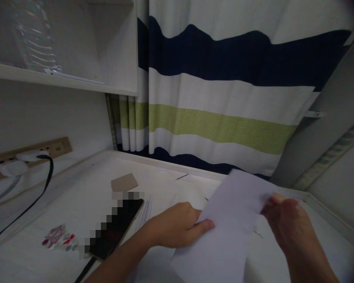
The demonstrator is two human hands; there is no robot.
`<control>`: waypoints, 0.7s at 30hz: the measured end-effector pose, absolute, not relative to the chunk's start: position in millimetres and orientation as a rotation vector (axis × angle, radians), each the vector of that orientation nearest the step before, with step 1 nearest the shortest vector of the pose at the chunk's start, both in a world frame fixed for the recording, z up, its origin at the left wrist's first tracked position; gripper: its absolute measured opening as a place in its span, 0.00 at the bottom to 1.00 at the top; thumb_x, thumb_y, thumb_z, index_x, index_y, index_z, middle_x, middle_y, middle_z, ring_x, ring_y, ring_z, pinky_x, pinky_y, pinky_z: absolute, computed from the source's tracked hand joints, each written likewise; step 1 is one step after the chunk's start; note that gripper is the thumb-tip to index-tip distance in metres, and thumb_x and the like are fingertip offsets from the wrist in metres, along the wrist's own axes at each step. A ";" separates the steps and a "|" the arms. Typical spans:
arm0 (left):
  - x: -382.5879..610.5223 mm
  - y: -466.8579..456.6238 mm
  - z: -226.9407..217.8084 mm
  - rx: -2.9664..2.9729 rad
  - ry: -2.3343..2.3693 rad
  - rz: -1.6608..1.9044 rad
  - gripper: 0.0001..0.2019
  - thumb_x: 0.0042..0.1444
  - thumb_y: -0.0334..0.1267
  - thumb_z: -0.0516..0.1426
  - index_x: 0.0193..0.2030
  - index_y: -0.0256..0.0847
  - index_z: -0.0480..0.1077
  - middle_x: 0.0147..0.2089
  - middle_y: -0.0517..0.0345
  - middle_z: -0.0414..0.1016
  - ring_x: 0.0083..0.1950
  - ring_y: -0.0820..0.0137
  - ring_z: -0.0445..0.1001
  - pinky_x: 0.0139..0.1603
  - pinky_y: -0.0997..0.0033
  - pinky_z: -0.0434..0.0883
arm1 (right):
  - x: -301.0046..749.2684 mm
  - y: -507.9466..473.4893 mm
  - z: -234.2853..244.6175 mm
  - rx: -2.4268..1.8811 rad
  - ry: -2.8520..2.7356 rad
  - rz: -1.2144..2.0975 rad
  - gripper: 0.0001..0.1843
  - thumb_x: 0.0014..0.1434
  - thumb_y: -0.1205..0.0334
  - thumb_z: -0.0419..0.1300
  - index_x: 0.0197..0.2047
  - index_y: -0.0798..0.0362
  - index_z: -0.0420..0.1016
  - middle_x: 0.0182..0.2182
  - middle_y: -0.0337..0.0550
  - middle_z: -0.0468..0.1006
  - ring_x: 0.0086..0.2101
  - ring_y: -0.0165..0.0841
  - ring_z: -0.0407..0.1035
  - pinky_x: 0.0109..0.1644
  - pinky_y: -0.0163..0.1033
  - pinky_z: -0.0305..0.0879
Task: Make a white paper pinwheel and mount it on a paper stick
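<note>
A white sheet of paper (224,220) is held up at a tilt above the white desk. My left hand (181,226) pinches its left side, with the thumb lying on the near face and the other fingers behind. At the upper right edge of the sheet, my right hand (286,216) has its fingers curled against the paper; the fingertips are partly hidden and slightly blurred. Beside my left forearm lies a dark phone (118,228), partly pixelated. Several thin white strips or sheet edges (144,214) show between the phone and my left hand.
A beige card (124,182) lies behind the phone. Small red and clear pieces (57,237) sit at the left. Plugs and cables hang from a wall socket strip (54,147). A striped curtain (218,122) borders the desk's back, and a shelf (115,84) overhangs the left.
</note>
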State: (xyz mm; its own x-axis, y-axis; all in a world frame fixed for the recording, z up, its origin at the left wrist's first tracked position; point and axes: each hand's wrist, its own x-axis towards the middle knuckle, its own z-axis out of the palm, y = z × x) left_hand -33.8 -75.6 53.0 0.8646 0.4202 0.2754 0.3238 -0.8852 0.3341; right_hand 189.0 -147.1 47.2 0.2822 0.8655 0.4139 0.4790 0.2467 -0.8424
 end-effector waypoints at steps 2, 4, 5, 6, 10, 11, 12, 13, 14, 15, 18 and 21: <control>-34.7 -75.0 54.8 2.541 0.779 0.646 0.20 0.58 0.44 0.43 0.25 0.36 0.68 0.23 0.56 0.73 0.22 0.73 0.68 0.20 0.77 0.60 | 181.6 -142.5 46.7 -1.327 -1.269 0.616 0.18 0.49 0.46 0.56 0.33 0.53 0.74 0.25 0.46 0.78 0.24 0.36 0.71 0.26 0.39 0.68; -33.0 -75.0 54.7 2.330 0.905 0.736 0.21 0.59 0.45 0.41 0.26 0.35 0.68 0.25 0.55 0.73 0.25 0.72 0.70 0.22 0.77 0.62 | 170.3 -140.5 47.4 -1.324 -1.217 0.794 0.13 0.46 0.57 0.63 0.35 0.52 0.74 0.25 0.41 0.78 0.25 0.33 0.71 0.28 0.36 0.69; -31.4 -75.0 53.7 2.261 0.927 0.757 0.22 0.59 0.46 0.40 0.27 0.35 0.68 0.26 0.55 0.74 0.27 0.71 0.71 0.23 0.76 0.64 | 164.6 -140.2 48.1 -1.328 -1.218 0.850 0.11 0.46 0.59 0.63 0.34 0.53 0.75 0.23 0.40 0.77 0.24 0.32 0.70 0.27 0.34 0.68; -29.5 -74.8 52.0 2.217 0.927 0.768 0.22 0.59 0.46 0.40 0.29 0.34 0.68 0.26 0.54 0.74 0.28 0.70 0.71 0.25 0.75 0.65 | 159.6 -140.0 49.0 -1.317 -1.208 0.878 0.09 0.46 0.60 0.62 0.32 0.54 0.75 0.21 0.39 0.77 0.22 0.30 0.69 0.26 0.33 0.67; -23.6 -69.5 42.3 2.161 0.845 0.763 0.21 0.59 0.47 0.40 0.33 0.34 0.67 0.30 0.53 0.74 0.30 0.68 0.72 0.29 0.72 0.67 | 153.6 -138.9 51.3 -1.331 -1.118 0.793 0.08 0.47 0.59 0.61 0.30 0.54 0.75 0.22 0.40 0.77 0.24 0.31 0.70 0.25 0.32 0.67; -23.5 -66.8 40.4 2.147 0.854 0.822 0.20 0.59 0.47 0.40 0.36 0.35 0.66 0.32 0.53 0.74 0.31 0.69 0.72 0.29 0.72 0.67 | 155.2 -138.7 51.1 -1.370 -1.107 0.717 0.08 0.48 0.59 0.61 0.31 0.53 0.75 0.24 0.40 0.78 0.25 0.33 0.71 0.27 0.33 0.68; -24.2 -64.0 39.1 2.136 0.890 0.942 0.18 0.59 0.46 0.42 0.40 0.35 0.63 0.35 0.52 0.73 0.33 0.68 0.72 0.31 0.71 0.68 | 157.4 -138.7 50.6 -1.421 -1.112 0.617 0.08 0.48 0.58 0.61 0.31 0.53 0.76 0.25 0.40 0.78 0.27 0.34 0.72 0.28 0.34 0.69; -25.4 -61.3 38.6 2.135 0.938 1.127 0.16 0.58 0.45 0.45 0.45 0.35 0.60 0.40 0.50 0.71 0.37 0.68 0.71 0.34 0.70 0.69 | 159.5 -139.1 49.9 -1.477 -1.143 0.508 0.09 0.48 0.58 0.61 0.32 0.52 0.76 0.26 0.41 0.79 0.28 0.35 0.72 0.29 0.34 0.69; -27.0 -59.4 38.8 2.151 0.980 1.362 0.17 0.56 0.44 0.48 0.48 0.35 0.56 0.45 0.47 0.68 0.42 0.66 0.70 0.39 0.67 0.68 | 161.2 -139.9 49.1 -1.535 -1.200 0.401 0.09 0.48 0.57 0.60 0.32 0.52 0.76 0.27 0.41 0.79 0.29 0.36 0.72 0.29 0.34 0.70; -28.7 -58.6 39.7 2.185 1.004 1.610 0.20 0.54 0.42 0.51 0.51 0.35 0.53 0.50 0.44 0.64 0.48 0.64 0.66 0.45 0.63 0.66 | 162.1 -141.0 48.1 -1.588 -1.286 0.311 0.09 0.49 0.57 0.59 0.33 0.52 0.76 0.29 0.42 0.79 0.31 0.37 0.72 0.29 0.34 0.70; -30.6 -64.3 42.8 2.504 0.933 1.961 0.24 0.50 0.38 0.56 0.52 0.36 0.53 0.56 0.42 0.58 0.58 0.59 0.53 0.56 0.52 0.53 | 161.3 -145.4 45.2 -1.645 -1.658 0.131 0.10 0.53 0.59 0.55 0.37 0.50 0.75 0.35 0.43 0.79 0.35 0.39 0.72 0.33 0.38 0.71; -25.3 -75.2 40.9 2.955 0.827 1.432 0.13 0.56 0.38 0.50 0.49 0.42 0.60 0.52 0.54 0.66 0.56 0.63 0.57 0.58 0.44 0.38 | 160.3 -148.9 42.0 -1.620 -1.930 -0.048 0.11 0.54 0.61 0.52 0.38 0.50 0.74 0.35 0.43 0.79 0.34 0.38 0.73 0.37 0.40 0.71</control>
